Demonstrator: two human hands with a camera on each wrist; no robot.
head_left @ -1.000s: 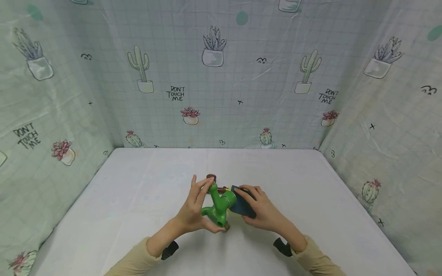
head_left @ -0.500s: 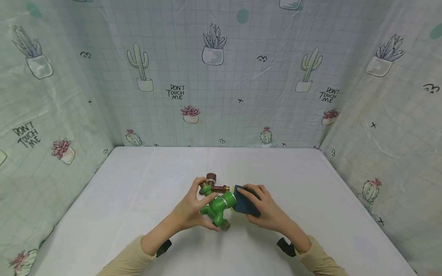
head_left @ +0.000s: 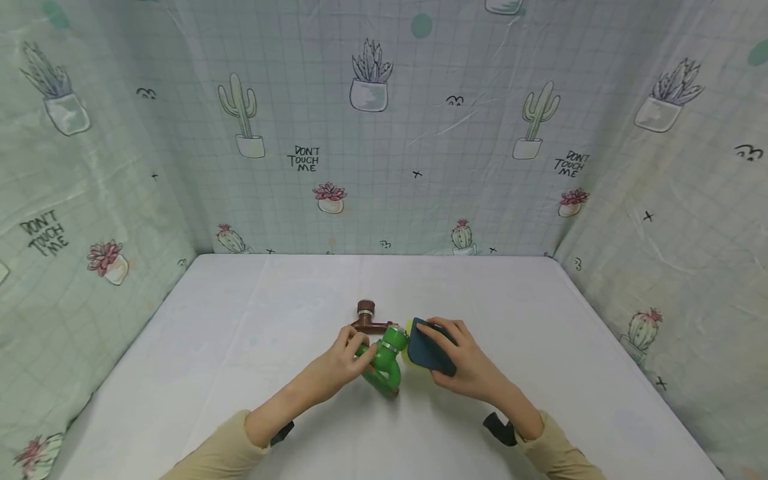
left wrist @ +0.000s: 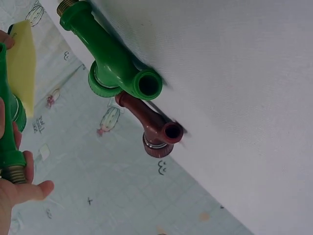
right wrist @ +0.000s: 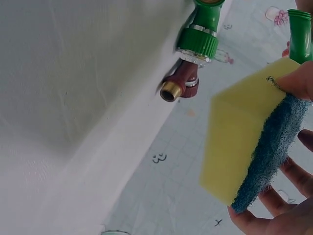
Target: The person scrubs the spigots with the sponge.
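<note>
My left hand grips a green faucet, whose brass thread sticks out beside the fingers in the left wrist view. My right hand holds a sponge just right of the green faucet; its yellow side faces the faucet and its dark blue rough side lies toward the palm. Thumb and fingers pinch the sponge's edges. A second green faucet lies on the table, largely overlapped by the held one in the head view. Behind it a brown faucet lies on the table.
The white table spreads around the hands. Cloth walls printed with cacti stand behind it and on both sides. Dark straps hang below both wrists.
My left hand has moved in lower over the green faucet, whose visible angle has changed. My right hand and the sponge have shifted slightly right. The brown faucet shows more clearly.
</note>
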